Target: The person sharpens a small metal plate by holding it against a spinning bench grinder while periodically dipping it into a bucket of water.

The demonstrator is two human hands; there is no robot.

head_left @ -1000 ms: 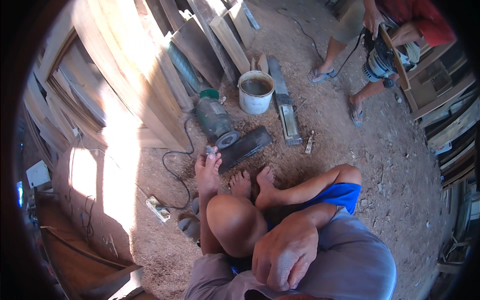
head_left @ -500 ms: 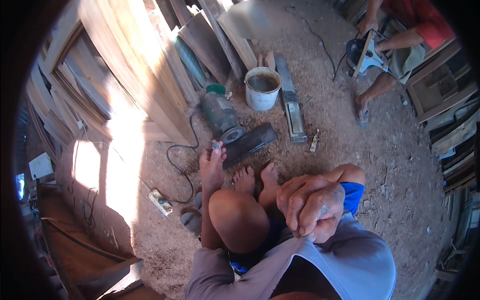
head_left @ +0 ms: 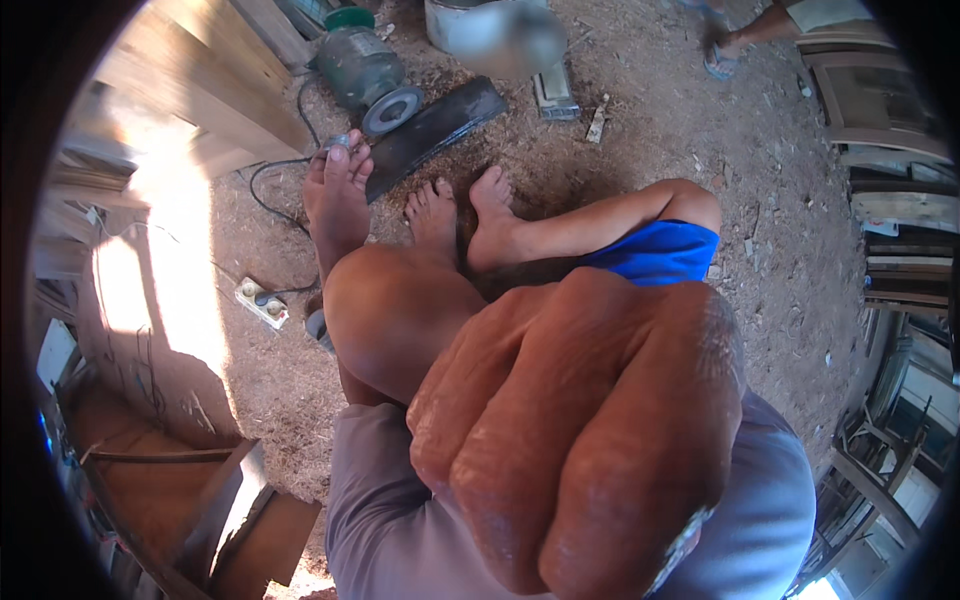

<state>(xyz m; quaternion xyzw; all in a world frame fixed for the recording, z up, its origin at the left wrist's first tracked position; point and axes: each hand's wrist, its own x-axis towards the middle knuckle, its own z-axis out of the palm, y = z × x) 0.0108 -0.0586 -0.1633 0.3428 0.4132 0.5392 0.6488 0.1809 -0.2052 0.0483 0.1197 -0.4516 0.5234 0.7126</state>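
My left hand (head_left: 338,195) is raised beside my left knee, its thumb and fingertips pinching a small grey metal-looking piece (head_left: 337,143). Just past it stands a green-grey bench grinder (head_left: 360,70) with a round wheel (head_left: 392,110). A dark, long slab (head_left: 440,135) lies on the ground beside the wheel, close to my bare feet. My right hand (head_left: 590,420) looms large in front of my chest, fingers curled into a fist. Its knuckles hide whatever the fingers may hold. A pale grey smear or edge shows low on its right side.
A white socket strip (head_left: 262,302) with a black cable (head_left: 265,200) lies to the left. Behind are a whitish bucket (head_left: 440,25) and a block on a board (head_left: 556,95). Wooden frames (head_left: 880,100) line the right; a brown wooden piece (head_left: 150,490) lies lower left.
My right hand has come much closer to the view. The view has tilted so the grinder, bucket and feet sit higher. My left hand still pinches the small piece.
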